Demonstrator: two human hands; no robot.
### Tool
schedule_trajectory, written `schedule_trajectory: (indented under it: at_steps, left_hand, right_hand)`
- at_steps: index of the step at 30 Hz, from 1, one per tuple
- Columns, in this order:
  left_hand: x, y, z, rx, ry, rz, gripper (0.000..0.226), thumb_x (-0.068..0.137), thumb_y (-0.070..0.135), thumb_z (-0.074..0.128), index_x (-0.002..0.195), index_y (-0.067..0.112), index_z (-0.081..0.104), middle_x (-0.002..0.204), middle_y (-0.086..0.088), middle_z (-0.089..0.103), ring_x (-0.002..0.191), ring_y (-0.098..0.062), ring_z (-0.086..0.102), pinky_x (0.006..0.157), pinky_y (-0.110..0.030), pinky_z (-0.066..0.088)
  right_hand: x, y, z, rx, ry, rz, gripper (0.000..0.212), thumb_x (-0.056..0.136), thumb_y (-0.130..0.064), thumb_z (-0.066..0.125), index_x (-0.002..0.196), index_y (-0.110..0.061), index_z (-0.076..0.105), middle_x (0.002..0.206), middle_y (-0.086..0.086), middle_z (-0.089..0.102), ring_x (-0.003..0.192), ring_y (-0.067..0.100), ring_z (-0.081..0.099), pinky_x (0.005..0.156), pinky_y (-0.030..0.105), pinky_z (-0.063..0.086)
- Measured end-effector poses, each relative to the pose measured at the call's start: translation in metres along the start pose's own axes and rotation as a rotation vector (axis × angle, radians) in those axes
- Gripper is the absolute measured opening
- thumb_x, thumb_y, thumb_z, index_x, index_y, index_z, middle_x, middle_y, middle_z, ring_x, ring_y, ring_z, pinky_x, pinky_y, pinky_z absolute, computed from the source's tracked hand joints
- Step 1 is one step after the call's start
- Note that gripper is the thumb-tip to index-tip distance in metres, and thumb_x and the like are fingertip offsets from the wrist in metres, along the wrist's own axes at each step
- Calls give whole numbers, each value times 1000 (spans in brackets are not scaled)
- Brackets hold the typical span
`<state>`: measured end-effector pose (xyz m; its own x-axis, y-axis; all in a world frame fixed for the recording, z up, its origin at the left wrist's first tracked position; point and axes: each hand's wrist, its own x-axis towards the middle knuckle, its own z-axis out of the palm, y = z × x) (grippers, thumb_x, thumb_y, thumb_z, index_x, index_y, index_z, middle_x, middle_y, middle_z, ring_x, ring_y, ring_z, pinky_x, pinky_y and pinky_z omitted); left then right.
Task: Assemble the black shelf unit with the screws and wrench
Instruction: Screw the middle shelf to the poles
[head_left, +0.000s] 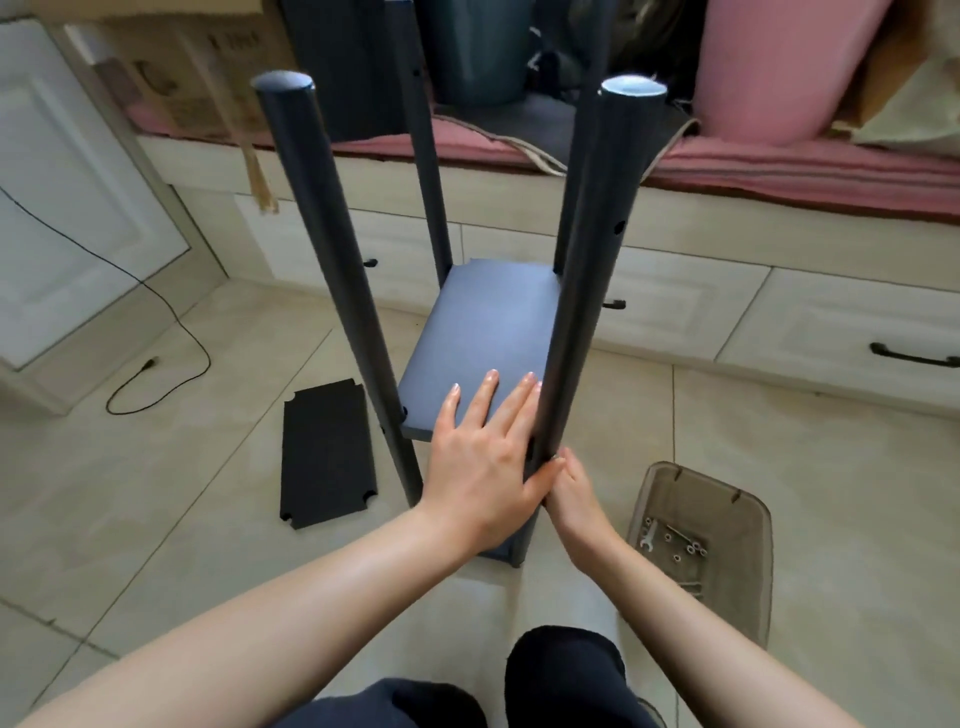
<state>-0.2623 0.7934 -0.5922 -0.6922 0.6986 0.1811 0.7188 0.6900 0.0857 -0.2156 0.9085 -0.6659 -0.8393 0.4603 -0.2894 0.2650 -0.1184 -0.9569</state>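
Observation:
The black shelf unit stands on the tiled floor, its round posts rising towards me, with one shelf board (483, 332) fitted between them. My left hand (483, 462) lies flat on the near end of that board, fingers straight, thumb against the near right post (582, 291). My right hand (569, 488) pinches something small, seemingly a screw, at the post where it meets the board. A loose black shelf board (327, 452) lies on the floor to the left. A wrench (649, 535) and several screws (685, 548) lie in a translucent tray (727, 493) at right.
White drawers (727, 306) with dark handles run behind the unit under a pink-cushioned bench (779, 171) piled with boxes and cushions. A black cable (156, 332) loops over the floor at left. My dark-clothed knees (566, 670) are at the bottom edge.

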Motion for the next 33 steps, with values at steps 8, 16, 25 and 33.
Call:
schedule_trajectory:
  at_steps: [8, 16, 25, 33]
  left_hand:
    - [-13, -44, -18, -161, 133, -110, 74, 95, 64, 23, 157, 25, 31, 162, 7, 34, 155, -20, 16, 124, -51, 15]
    - [-69, -103, -16, -738, 243, -413, 78, 87, 66, 36, 157, 37, 18, 162, 15, 30, 148, 5, 10, 124, -48, 10]
    - [-147, -157, 27, -1162, 200, -601, 65, 90, 64, 46, 145, 66, 12, 159, 39, 12, 149, 10, 6, 127, -39, 11]
    - [-195, -166, 58, -1277, 169, -714, 74, 86, 68, 47, 149, 56, 12, 160, 34, 14, 146, 16, 11, 113, -8, 14]
  right_hand:
    - [3, -28, 42, -86, 23, -202, 27, 108, -13, 34, 96, 6, 49, 83, 7, 50, 75, 8, 53, 61, 13, 44]
    - [-12, -41, 97, -249, -164, -390, 17, 106, -30, 34, 94, -20, 42, 65, 4, 59, 54, 11, 60, 50, 25, 49]
    - [-25, -14, 159, -451, -307, -351, 11, 104, -39, 30, 96, -34, 36, 78, 5, 64, 67, 14, 68, 59, 28, 59]
    - [-34, 8, 182, -638, -394, -238, 13, 105, -42, 30, 96, -33, 35, 79, 3, 65, 72, 16, 67, 70, 38, 59]
